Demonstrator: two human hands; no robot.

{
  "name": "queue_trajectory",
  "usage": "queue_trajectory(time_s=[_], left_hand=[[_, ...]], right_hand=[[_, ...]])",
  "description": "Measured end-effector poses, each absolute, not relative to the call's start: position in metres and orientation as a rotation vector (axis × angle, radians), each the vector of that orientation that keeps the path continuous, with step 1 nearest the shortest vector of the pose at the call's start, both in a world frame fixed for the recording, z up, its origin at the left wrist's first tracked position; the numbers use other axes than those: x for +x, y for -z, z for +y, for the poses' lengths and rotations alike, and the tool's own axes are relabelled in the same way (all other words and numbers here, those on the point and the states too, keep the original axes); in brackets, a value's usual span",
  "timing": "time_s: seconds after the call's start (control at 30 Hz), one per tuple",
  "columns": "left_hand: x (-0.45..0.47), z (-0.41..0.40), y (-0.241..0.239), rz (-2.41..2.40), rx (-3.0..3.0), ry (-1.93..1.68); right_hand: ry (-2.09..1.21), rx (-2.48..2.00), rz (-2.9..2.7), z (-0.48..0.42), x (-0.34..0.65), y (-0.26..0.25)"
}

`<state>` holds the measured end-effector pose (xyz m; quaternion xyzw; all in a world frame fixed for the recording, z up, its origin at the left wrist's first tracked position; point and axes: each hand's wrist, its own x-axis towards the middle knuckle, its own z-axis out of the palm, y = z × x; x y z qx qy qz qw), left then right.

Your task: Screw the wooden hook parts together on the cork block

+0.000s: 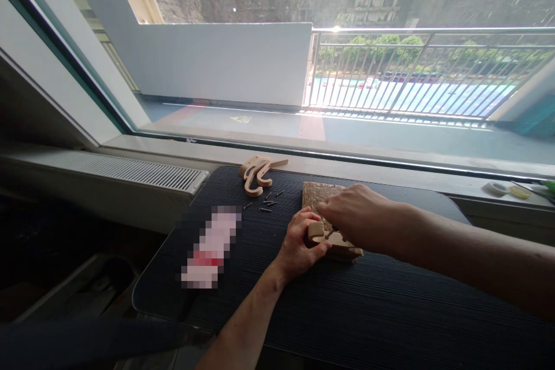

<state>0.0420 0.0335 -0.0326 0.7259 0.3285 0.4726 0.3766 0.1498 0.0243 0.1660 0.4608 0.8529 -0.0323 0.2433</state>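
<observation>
My left hand is closed around a pale wooden hook and steadies it against a stack of rough particle-board pieces on the dark table. My right hand is clenched above the hook's flat part. A short thin shaft shows beneath its fingers, against the wood; the rest of what it holds is hidden by the hand. Several loose screws lie on the tabletop to the left. Behind them are more wooden hooks, heaped together near the table's far edge.
A blurred-out pink item lies on the left of the black table. Beyond the table run a window sill and a large window. A white radiator stands at left. Rolls of tape sit on the sill at right.
</observation>
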Motion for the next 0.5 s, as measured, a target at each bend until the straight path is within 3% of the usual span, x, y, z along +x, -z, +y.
queue_trajectory(time_s=[0.5], left_hand=[[0.042,0.034,0.037,0.834,1.870,-1.202]], right_hand=[[0.080,1.198,2.409,0.026,0.164,-0.155]])
